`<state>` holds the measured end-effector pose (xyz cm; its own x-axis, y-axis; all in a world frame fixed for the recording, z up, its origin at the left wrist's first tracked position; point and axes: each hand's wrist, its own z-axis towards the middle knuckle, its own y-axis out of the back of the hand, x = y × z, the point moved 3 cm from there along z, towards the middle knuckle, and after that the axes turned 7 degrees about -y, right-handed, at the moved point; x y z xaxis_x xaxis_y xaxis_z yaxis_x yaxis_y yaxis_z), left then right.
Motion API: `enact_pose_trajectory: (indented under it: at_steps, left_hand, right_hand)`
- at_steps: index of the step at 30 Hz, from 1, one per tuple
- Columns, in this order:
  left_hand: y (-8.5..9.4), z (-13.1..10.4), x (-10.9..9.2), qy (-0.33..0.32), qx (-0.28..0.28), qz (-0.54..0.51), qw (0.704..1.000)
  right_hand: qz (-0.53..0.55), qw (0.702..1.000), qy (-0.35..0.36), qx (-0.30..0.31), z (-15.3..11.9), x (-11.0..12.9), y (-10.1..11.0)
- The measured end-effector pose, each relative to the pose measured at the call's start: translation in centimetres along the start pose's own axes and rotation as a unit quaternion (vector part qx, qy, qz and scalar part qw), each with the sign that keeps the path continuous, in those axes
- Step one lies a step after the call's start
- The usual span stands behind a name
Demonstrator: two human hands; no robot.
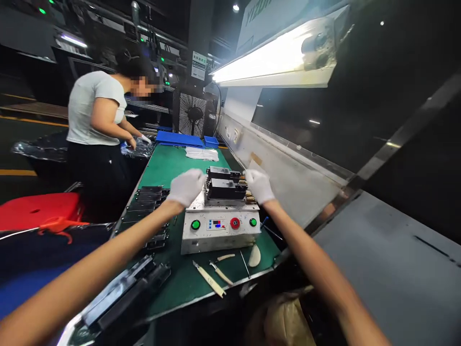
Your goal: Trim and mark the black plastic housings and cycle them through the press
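Observation:
A white test box [219, 229] with two green buttons, a red knob and a small display stands on the green bench mat. On top of it sit two black rectangular parts [225, 182]. My left hand [186, 186], in a white glove, rests at the left side of these parts with fingers curled. My right hand [258, 185], also gloved, touches their right end. Whether either hand actually grips a part is unclear.
Rows of black parts [147, 202] lie left of the box, and more fill a tray [118, 298] at the near left. Tweezers and small tools [216, 276] lie in front. A co-worker [97, 129] stands at the far left by blue trays [180, 139] and a fan [192, 115].

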<state>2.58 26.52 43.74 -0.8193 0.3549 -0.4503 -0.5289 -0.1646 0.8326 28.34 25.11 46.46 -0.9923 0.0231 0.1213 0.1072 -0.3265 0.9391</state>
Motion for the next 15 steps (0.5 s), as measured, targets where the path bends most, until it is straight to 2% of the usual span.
enact_pose_trajectory:
  at_steps: [3,5,6,8,10,13,15]
  left_hand:
    - [-1.4,-8.2,2.6,0.063,0.075,0.002,0.995]
    - [-3.4,-11.0,4.0,0.091,0.101,-0.008,0.991]
    - [-4.4,-11.6,4.5,0.099,0.107,-0.014,0.989]
    - [-6.3,-11.7,5.1,0.109,0.105,-0.027,0.988]
    - [-7.4,-11.0,5.4,0.118,0.096,-0.04,0.988]
    - [-7.7,-10.5,5.2,0.124,0.087,-0.064,0.986]
    - [-7.3,-11.5,4.7,0.129,0.071,-0.082,0.986]
  right_hand:
    - [-0.004,0.999,-0.047,-0.027,-11.6,-2.8,-3.8]
    - [-0.006,0.997,-0.072,-0.02,-16.6,-3.9,-7.0]
    - [-0.006,0.997,-0.079,-0.013,-18.0,-4.1,-8.3]
    - [-0.008,0.996,-0.085,0.002,-18.9,-4.5,-9.9]
    - [-0.01,0.996,-0.087,0.019,-18.4,-4.8,-10.3]
    - [-0.011,0.994,-0.098,0.055,-18.7,-5.3,-9.8]
    - [-0.014,0.988,-0.126,0.089,-20.6,-5.5,-9.8]
